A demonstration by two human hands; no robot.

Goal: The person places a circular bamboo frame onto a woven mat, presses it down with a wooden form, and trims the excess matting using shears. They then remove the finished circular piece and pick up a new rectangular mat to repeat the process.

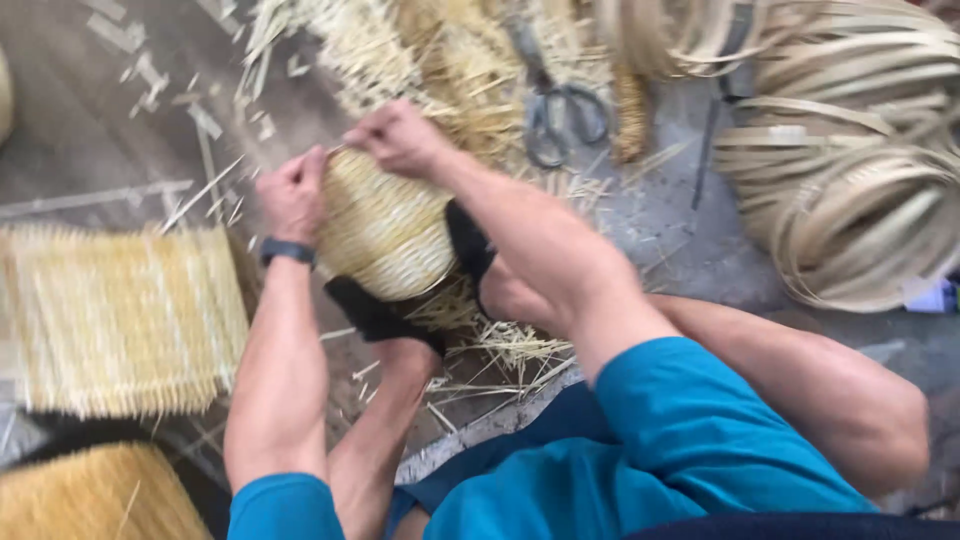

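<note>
A small rounded woven straw basket (385, 230) sits clamped between my two feet in black socks (375, 312). My left hand (292, 193) grips the basket's left rim, with a dark band on that wrist. At the top edge, my right hand (400, 137) pinches a thin straw strand, fingers closed. Loose straw ends (500, 345) stick out below the basket.
Scissors (560, 112) lie on the floor beyond the basket among piled straw (440, 50). Coils of flat cane strips (860, 170) fill the right. A flat woven straw mat (120, 315) lies at left, another straw bundle (95, 495) at bottom left.
</note>
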